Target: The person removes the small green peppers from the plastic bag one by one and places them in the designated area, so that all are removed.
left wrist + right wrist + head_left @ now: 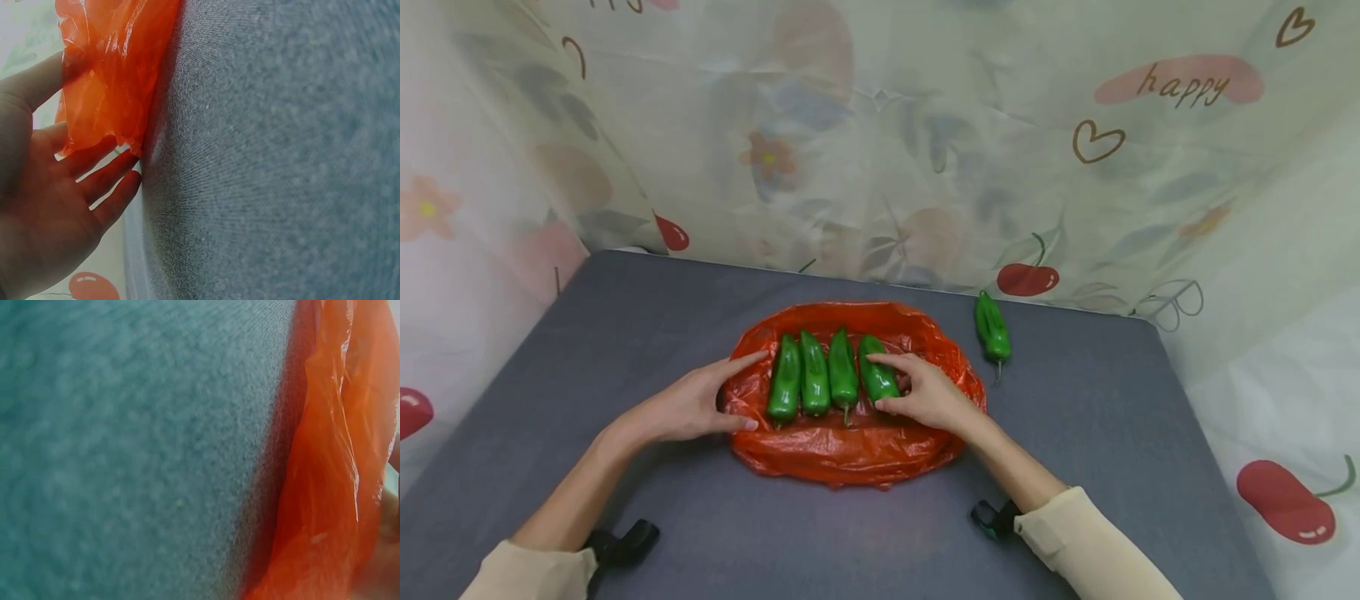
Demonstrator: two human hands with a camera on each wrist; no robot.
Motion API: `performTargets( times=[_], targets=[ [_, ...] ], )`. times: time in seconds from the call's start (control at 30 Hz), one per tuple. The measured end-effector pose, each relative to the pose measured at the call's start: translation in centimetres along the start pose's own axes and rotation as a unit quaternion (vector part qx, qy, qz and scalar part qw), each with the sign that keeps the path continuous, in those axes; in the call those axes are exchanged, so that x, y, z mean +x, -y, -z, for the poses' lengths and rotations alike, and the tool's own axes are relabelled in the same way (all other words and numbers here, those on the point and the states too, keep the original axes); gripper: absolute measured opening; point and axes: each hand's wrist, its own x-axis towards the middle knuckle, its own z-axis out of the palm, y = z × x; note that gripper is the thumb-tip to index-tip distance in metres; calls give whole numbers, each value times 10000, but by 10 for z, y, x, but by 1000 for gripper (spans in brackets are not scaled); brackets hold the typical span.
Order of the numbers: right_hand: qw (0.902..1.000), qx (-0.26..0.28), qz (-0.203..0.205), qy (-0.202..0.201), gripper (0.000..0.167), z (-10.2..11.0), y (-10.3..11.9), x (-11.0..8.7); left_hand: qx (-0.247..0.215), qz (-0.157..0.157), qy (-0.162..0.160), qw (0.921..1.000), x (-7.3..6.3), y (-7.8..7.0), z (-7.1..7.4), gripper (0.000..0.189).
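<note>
An open red plastic bag (842, 454) lies spread on the table with its rim turned outward. Several glossy green peppers stand side by side inside it, among them a leftmost pepper (786, 379). My right hand (928, 396) reaches over the bag's right side and grips the rightmost pepper in the row (874, 354), index finger near its upper part and thumb near its lower end. At the bag's left edge, my left hand (696, 402) has its fingers spread and touches the red plastic (119, 69). Red film hides most of the right hand in the right wrist view.
Another green pepper (992, 329) lies on the dark grey table (865, 537) beyond the bag, to its right, near the back edge. A patterned curtain (880, 150) hangs behind the table and along both sides. Black straps circle both wrists.
</note>
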Motion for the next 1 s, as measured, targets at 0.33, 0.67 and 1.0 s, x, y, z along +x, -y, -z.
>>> performTargets(
  times=[0.33, 0.67, 1.0],
  targets=[
    [9988, 479, -110, -1, 65, 8, 0, -8, -37, 85, 17, 10000, 1, 0, -1, 95],
    [9970, 771, -61, -31, 65, 15, -5, -16, -95, 69, 40, 9999, 1, -1, -1, 97],
    [9945, 1048, 52, 62, 65, 27, -11, -27, -34, 25, -107, 9999, 3, -2, -1, 96]
  ],
)
